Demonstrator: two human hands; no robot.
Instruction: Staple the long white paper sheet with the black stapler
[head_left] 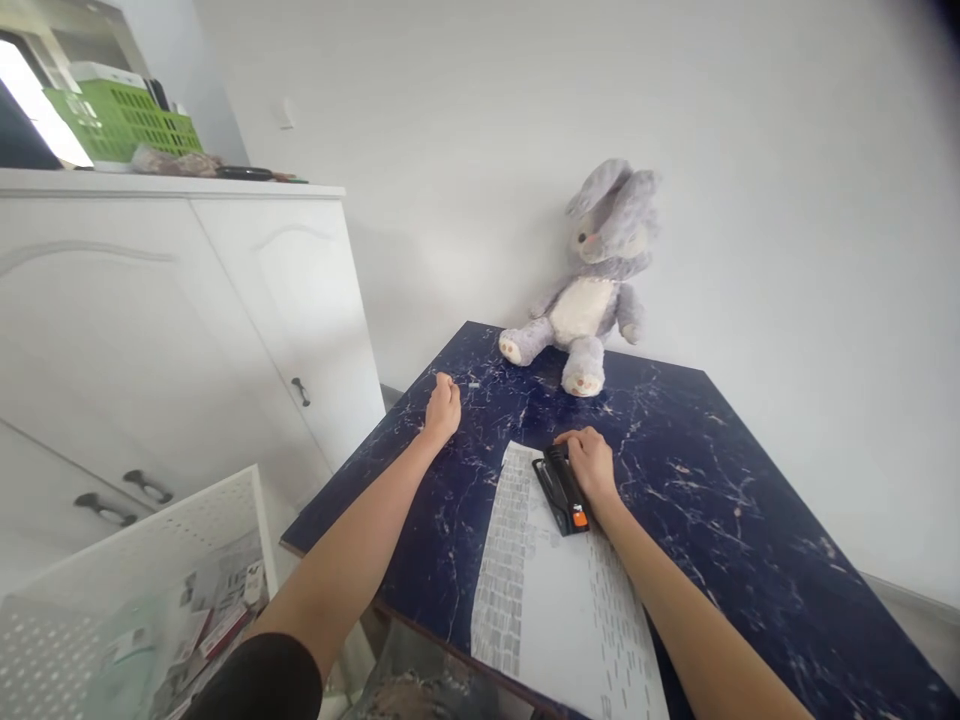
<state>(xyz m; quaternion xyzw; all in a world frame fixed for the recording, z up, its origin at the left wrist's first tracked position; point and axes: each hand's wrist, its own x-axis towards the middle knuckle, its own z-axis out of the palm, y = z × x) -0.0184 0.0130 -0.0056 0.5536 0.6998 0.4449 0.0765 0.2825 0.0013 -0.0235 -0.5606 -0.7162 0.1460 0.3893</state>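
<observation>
My left hand [442,408] rests on the dark blue marbled table [712,480] near its far left edge, fingers curled under; a small pale speck [474,384] lies just beyond it. My right hand [592,463] presses down on a black stapler-like tool with an orange tab [561,492]. The tool sits on the upper end of a white sheet printed with grey blocks [555,590], which runs toward me over the table's near edge.
A grey plush rabbit [596,280] sits at the table's far edge against the white wall. A white cabinet [172,330] stands to the left with a green basket [124,120] on top. A white perforated bin [135,600] with packets is at lower left.
</observation>
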